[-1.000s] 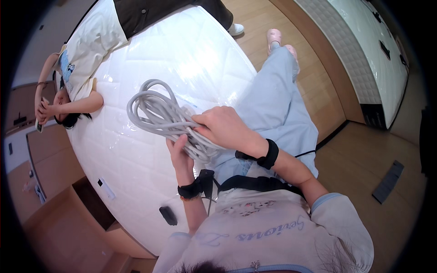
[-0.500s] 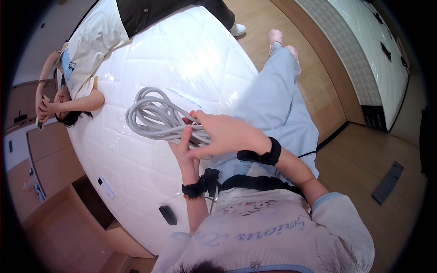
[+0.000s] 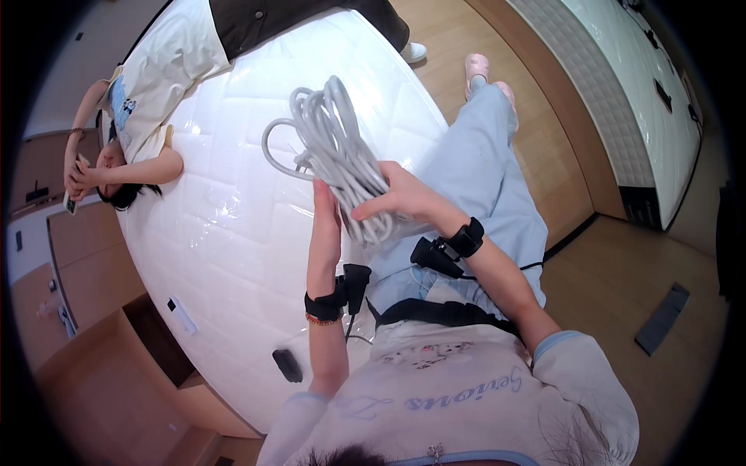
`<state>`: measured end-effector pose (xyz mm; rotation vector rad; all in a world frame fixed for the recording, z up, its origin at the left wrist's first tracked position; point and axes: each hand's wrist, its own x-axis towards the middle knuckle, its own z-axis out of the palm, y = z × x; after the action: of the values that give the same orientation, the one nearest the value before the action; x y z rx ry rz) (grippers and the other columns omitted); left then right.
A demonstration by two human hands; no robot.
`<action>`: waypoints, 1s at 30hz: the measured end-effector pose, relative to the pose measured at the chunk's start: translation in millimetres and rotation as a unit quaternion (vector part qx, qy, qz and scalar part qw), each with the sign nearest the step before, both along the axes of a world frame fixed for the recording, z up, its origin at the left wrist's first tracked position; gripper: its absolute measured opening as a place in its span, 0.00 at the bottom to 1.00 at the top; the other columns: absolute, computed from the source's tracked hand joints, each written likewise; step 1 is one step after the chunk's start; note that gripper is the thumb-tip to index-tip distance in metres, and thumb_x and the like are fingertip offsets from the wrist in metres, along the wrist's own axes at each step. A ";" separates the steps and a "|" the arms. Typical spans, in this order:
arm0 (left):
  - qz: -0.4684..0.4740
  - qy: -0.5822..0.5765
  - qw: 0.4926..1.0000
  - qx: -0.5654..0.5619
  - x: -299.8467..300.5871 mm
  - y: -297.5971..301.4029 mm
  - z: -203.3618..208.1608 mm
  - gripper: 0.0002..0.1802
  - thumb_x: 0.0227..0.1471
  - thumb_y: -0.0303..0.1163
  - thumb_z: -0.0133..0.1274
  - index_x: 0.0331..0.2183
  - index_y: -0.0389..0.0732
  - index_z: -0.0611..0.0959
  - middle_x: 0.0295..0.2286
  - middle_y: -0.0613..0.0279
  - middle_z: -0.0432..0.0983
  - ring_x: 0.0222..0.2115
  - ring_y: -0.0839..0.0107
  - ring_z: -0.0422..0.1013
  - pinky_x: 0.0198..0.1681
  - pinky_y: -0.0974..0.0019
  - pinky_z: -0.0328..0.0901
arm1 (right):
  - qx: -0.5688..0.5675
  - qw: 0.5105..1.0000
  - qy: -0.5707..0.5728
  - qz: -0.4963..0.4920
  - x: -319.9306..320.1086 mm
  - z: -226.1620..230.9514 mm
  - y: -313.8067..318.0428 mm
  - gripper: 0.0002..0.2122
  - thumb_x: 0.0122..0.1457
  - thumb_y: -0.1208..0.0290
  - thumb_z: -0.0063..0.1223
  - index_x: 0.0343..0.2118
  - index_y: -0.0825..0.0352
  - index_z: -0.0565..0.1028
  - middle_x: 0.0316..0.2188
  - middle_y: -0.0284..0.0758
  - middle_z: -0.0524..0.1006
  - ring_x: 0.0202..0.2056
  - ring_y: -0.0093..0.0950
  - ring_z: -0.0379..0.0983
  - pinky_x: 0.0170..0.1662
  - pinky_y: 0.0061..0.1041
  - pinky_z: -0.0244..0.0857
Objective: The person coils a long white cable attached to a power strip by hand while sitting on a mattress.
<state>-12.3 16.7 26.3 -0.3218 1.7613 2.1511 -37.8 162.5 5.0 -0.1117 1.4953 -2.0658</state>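
A grey cable [image 3: 334, 144] is gathered in a long looped bundle above my lap. Its loops point away from me, and one loop bulges out to the left. My right hand [image 3: 406, 193] grips the near part of the bundle from the right, thumb across the strands. On the other side my left hand [image 3: 323, 233] supports the coil, its thumb upright along the edge and its other fingers mostly hidden behind the cable. Black straps with small black devices are on both wrists.
I sit on a plastic-wrapped white mattress [image 3: 233, 256]. Another person [image 3: 159, 93] lies at the far left holding a phone. A black object [image 3: 287, 365] and a white strip-shaped item [image 3: 183, 315] rest on the mattress. A grey flat piece [image 3: 662, 318] lies on the floor at right.
The bundle has turned from pointing left to pointing away from me. My right hand has shifted from over the coil to its right side, and both hands have moved slightly apart.
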 end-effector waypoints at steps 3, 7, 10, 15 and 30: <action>0.055 0.089 0.989 -0.105 -8.7 -8.9 -17.7 0.37 0.58 0.56 0.18 0.54 0.37 0.62 0.53 0.57 0.58 0.53 0.70 0.54 0.57 0.63 0.42 | -0.005 0.999 -0.041 -0.012 -4.1 -2.8 8.2 0.22 0.37 0.75 0.63 0.39 0.72 0.72 0.30 0.34 0.75 0.31 0.21 0.70 0.36 0.19 0.63; 0.179 0.064 0.925 -0.330 -4.3 -15.0 -59.8 0.27 0.51 0.37 0.49 0.49 0.33 0.65 0.43 0.53 0.64 0.47 0.64 0.60 0.49 0.62 0.56 | -0.039 0.993 -0.098 -0.052 -8.5 -1.3 16.9 0.20 0.38 0.75 0.61 0.38 0.74 0.72 0.29 0.35 0.75 0.30 0.22 0.71 0.36 0.19 0.63; 0.140 0.080 0.867 -0.472 -9.1 -0.4 -83.6 0.37 0.41 0.34 0.58 0.50 0.32 0.60 0.42 0.51 0.62 0.43 0.58 0.63 0.44 0.61 0.60 | -0.050 0.991 -0.111 -0.054 -6.3 -0.1 17.8 0.20 0.39 0.75 0.60 0.39 0.74 0.71 0.29 0.35 0.75 0.31 0.22 0.71 0.36 0.19 0.63; 0.089 0.061 0.901 -0.420 -12.6 -19.5 -93.7 0.45 0.38 0.31 0.61 0.52 0.32 0.54 0.41 0.46 0.66 0.41 0.52 0.68 0.40 0.59 0.64 | -0.037 0.996 -0.051 -0.056 -10.5 -3.1 13.8 0.22 0.39 0.73 0.61 0.41 0.74 0.70 0.32 0.36 0.74 0.32 0.22 0.71 0.37 0.20 0.64; 0.075 -0.022 0.896 -0.438 16.6 -63.5 -70.0 0.21 0.49 0.37 0.54 0.41 0.33 0.73 0.29 0.58 0.75 0.27 0.73 0.72 0.29 0.72 0.67 | 0.440 0.849 0.289 -0.042 9.3 -29.7 -16.7 0.37 0.40 0.48 0.61 0.42 0.80 0.66 0.37 0.50 0.71 0.42 0.43 0.67 0.44 0.32 0.62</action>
<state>4.3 -46.8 -43.7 -0.7254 2.6480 1.2631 -28.6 145.9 -24.7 -0.3256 2.7151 -1.2378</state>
